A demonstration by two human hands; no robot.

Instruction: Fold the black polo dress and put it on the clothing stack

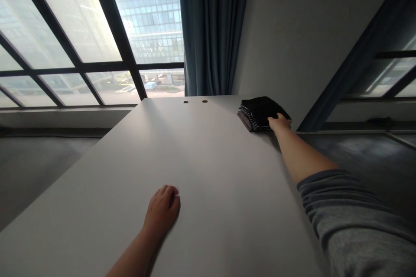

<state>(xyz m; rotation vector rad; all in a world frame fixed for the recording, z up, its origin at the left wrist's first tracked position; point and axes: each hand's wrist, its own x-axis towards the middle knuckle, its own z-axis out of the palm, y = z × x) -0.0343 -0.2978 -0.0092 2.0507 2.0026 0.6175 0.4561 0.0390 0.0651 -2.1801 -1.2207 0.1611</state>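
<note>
A stack of black folded cloths (263,110) with pale stitched edges sits at the far right corner of the white table. Under the black layers a grey-brown folded cloth (244,121) shows at the left side. My right hand (280,123) reaches out to the stack's near right edge and grips the black cloth there, thumb on top; some of its fingers are hidden. Well apart from the stack, my left hand (163,207) rests on the near middle of the tabletop, its fingers curled in and nothing visible in them.
The white table (201,147) stretches away from me, with two round inserts (204,101) near its far edge. Beyond it are a dark blue curtain (211,30), a grey wall (286,30) and large black-framed windows (81,67). Grey floor (39,169) lies on both sides.
</note>
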